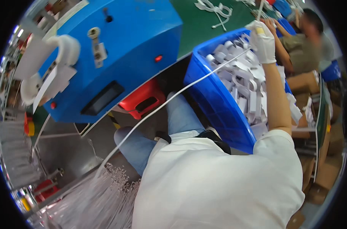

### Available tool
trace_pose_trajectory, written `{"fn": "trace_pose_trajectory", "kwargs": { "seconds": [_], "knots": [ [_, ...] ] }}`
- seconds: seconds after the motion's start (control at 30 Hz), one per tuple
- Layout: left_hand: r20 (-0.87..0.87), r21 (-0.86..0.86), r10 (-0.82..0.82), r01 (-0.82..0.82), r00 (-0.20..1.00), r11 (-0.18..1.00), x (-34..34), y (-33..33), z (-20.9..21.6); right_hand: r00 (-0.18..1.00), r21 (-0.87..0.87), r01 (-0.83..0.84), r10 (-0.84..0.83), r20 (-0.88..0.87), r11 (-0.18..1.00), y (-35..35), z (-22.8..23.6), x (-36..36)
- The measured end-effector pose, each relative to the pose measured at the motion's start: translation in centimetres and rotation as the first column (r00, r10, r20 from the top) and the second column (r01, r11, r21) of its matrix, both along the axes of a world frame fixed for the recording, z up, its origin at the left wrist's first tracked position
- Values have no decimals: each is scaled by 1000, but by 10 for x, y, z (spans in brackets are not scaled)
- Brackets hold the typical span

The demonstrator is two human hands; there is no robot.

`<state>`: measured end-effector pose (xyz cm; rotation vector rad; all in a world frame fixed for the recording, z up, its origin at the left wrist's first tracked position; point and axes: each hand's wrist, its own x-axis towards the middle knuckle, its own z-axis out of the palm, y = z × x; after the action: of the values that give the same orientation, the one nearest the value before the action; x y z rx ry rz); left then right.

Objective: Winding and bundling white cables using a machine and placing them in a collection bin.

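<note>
My right hand (262, 42), in a white glove, reaches out at the upper right. Its fingers are closed on a thin white cable (173, 95), and a short white length sticks up above them. From the hand the cable runs slantwise across my lap to a hanging bundle of white cables (93, 198) at the lower left. Below the hand and forearm stands a blue crate (215, 97), full of white plastic parts (240, 82), some curved or ring-shaped. My left hand does not show.
A blue machine (135, 34) with a small screen and red buttons stands at upper left, white coiled material (65, 57) on its left side. A red stool (143, 101) is below. White cables (217, 11) lie on the green table. A person (307, 45) works at the far right near cardboard boxes (303, 84).
</note>
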<state>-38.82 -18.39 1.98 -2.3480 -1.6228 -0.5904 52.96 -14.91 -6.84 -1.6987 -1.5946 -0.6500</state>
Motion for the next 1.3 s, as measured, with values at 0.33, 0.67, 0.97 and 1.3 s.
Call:
{"fn": "trace_pose_trajectory", "kwargs": {
  "seconds": [0.33, 0.67, 0.97, 1.3],
  "knots": [
    [236, -432, -381, 447, 894, 783, 247, 4, 37, 743, -134, -382, 218, -633, 915, -25, 47, -122],
    [250, -183, -610, 656, 752, 733, 384, 65, -49, 576, -159, -810, 716, -396, 564, 20, 38, -257],
    [990, -128, 95, 390, 102, 912, 384, 104, -47, 657, -345, -753, 628, -417, 560, 51, 39, -268],
    [989, -86, 135, 509, -60, 857, 347, 159, -28, 693, -212, -597, 363, -623, 774, 67, 52, -217]
  ]
}}
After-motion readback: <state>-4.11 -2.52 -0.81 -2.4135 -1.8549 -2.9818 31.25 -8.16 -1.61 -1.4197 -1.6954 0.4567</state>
